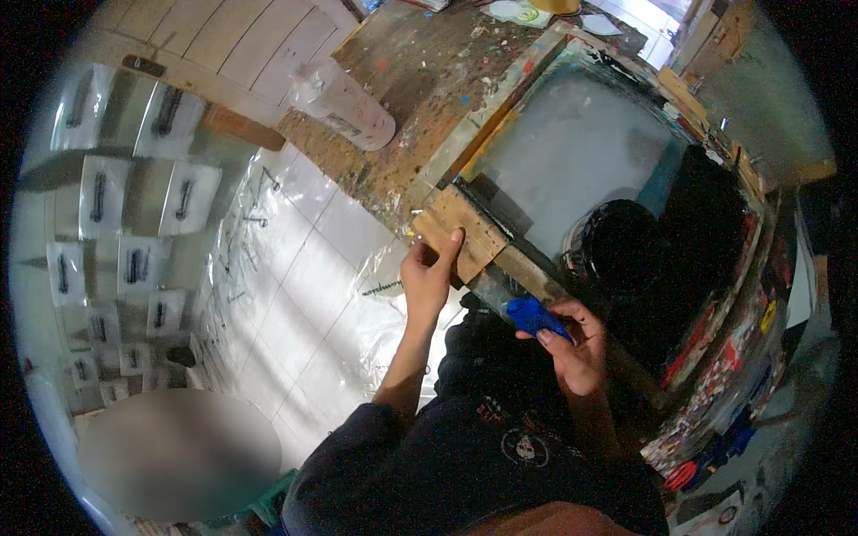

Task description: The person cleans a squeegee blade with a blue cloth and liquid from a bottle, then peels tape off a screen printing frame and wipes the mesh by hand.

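Observation:
My left hand [427, 277] pinches the near edge of a flat tan board piece [463, 234], thumb on top; I cannot tell if it is wood or cardboard. The board lies over the near left corner of a framed screen [572, 147] with a pale grey mesh. My right hand [576, 348] is closed around a small bright blue object [536, 316], seemingly folded or rolled; its kind is unclear. Just beyond that hand, a dark round tub [617, 246] sits at the near side of the screen, partly lost in shadow.
A clear plastic cup [349, 112] stands on the stained wooden table [420, 85] at the far left. Printed sheets in clear plastic [183, 196] hang at left, and more plastic covers the tiled floor [295, 295]. Red-handled scissors [681, 475] are at lower right.

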Action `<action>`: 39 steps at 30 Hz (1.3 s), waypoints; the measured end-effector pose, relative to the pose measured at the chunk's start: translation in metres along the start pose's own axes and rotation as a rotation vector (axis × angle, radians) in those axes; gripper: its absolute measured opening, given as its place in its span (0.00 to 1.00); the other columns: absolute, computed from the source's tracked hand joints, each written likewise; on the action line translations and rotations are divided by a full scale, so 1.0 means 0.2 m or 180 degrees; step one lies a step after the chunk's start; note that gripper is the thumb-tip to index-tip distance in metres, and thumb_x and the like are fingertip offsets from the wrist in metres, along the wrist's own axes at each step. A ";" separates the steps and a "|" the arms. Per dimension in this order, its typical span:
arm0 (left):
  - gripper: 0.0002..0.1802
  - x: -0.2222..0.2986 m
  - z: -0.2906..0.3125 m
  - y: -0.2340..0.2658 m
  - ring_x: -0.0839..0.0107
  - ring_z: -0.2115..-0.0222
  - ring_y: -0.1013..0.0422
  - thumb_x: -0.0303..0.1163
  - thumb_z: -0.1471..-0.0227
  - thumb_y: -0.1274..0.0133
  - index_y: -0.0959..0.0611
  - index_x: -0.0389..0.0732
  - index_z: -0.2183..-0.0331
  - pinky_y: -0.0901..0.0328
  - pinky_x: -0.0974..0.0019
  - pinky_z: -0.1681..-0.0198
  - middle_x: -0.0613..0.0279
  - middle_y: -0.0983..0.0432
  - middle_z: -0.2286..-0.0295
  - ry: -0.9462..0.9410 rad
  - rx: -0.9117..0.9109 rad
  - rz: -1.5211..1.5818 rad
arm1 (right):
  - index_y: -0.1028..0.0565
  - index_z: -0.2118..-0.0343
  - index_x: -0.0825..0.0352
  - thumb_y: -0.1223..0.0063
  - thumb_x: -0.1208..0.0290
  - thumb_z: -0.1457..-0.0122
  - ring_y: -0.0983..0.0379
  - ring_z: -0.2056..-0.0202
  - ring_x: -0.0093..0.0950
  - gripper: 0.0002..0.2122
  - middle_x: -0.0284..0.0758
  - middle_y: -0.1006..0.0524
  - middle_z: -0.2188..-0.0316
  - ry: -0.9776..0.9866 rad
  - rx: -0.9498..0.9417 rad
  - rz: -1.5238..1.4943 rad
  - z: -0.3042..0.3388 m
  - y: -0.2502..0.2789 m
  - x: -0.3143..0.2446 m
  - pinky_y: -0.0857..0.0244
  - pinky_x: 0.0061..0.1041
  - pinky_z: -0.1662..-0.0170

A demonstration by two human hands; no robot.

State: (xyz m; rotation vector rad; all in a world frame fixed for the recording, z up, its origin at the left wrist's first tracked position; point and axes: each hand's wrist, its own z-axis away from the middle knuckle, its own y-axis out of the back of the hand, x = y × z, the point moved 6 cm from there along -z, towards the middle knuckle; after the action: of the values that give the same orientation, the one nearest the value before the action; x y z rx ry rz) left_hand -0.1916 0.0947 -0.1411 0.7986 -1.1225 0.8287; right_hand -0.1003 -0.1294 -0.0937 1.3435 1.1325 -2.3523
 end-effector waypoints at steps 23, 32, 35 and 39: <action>0.15 0.28 0.33 0.04 0.77 0.61 0.35 0.35 0.39 0.53 0.32 0.34 0.56 0.39 0.72 0.54 0.60 0.29 0.63 0.0187 -0.0814 0.0500 | 0.28 0.56 0.72 0.48 0.82 0.53 0.30 0.56 0.39 0.17 0.42 0.28 0.56 0.2460 -0.1192 0.3931 -0.19 -0.41 -0.32 0.33 0.33 0.52; 0.14 0.26 0.33 0.03 0.78 0.62 0.36 0.35 0.39 0.52 0.31 0.35 0.58 0.39 0.73 0.57 0.61 0.30 0.64 0.0087 -0.0765 0.0542 | 0.27 0.59 0.75 0.49 0.81 0.52 0.29 0.62 0.39 0.15 0.43 0.29 0.63 0.2370 -0.1491 0.3809 -0.01 -0.40 -0.13 0.32 0.32 0.58; 0.14 0.24 0.36 0.03 0.78 0.63 0.36 0.35 0.40 0.52 0.31 0.35 0.59 0.39 0.73 0.58 0.62 0.30 0.65 0.0067 -0.0730 0.0520 | 0.27 0.58 0.76 0.47 0.81 0.53 0.29 0.63 0.39 0.16 0.43 0.29 0.63 0.2485 -0.1053 0.3974 -0.08 -0.41 -0.21 0.32 0.31 0.61; 0.14 0.29 0.36 0.03 0.78 0.64 0.35 0.34 0.40 0.51 0.31 0.35 0.59 0.39 0.73 0.58 0.62 0.30 0.65 -0.0075 -0.0643 0.0526 | 0.27 0.58 0.77 0.45 0.82 0.53 0.29 0.64 0.39 0.16 0.44 0.29 0.64 0.2475 -0.1066 0.3946 -0.02 -0.43 -0.20 0.32 0.31 0.61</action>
State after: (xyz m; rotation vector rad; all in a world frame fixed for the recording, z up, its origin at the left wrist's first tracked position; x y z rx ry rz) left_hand -0.2159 0.0445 -0.0681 0.5544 -1.2833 0.8289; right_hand -0.1186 -0.0754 -0.0181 2.0078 0.4477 -0.7536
